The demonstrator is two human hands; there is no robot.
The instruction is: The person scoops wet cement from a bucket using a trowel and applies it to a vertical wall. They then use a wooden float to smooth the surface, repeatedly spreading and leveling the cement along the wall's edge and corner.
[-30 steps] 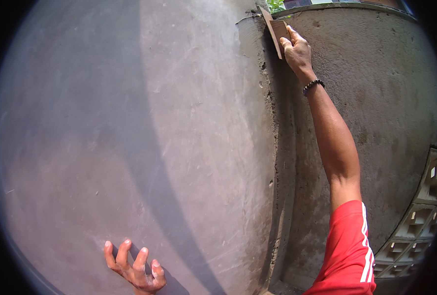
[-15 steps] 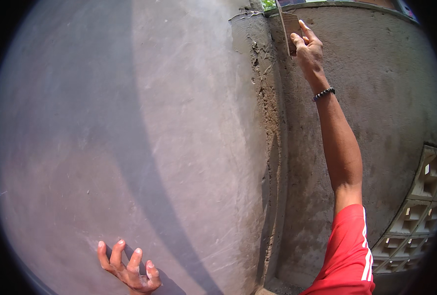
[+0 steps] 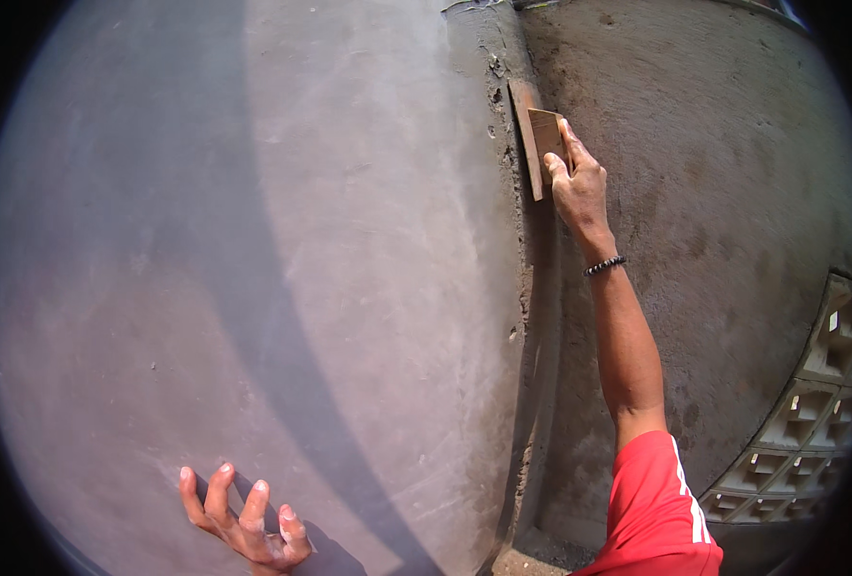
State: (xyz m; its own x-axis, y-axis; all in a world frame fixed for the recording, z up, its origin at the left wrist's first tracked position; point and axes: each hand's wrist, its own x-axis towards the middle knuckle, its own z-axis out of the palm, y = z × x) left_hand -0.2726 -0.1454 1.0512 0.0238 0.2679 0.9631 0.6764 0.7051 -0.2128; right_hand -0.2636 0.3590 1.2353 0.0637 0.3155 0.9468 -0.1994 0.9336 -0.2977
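My right hand [image 3: 581, 192] is closed round the block-like wooden grip of a plastering float [image 3: 522, 130]. The float's long, flat board stands nearly upright against the rough plaster corner strip [image 3: 512, 278], where the smooth wall turns. At the lower left, my left hand [image 3: 253, 528] holds nothing. Its fingers are spread and slightly bent, with the tips at the smooth grey wall [image 3: 378, 317]; whether they all touch it I cannot tell. Pale dust or plaster marks the left fingers.
To the right stands a rougher, stained wall [image 3: 723, 192]. Pale openwork vent blocks [image 3: 795, 413] are set into its lower right. Loose grit [image 3: 541, 559] lies at the foot of the corner. A curved shadow crosses the smooth wall.
My right hand has brought the float down and slightly left, from high at the corner's top onto the corner strip. My left hand stays nearly where it was, fingers still spread.
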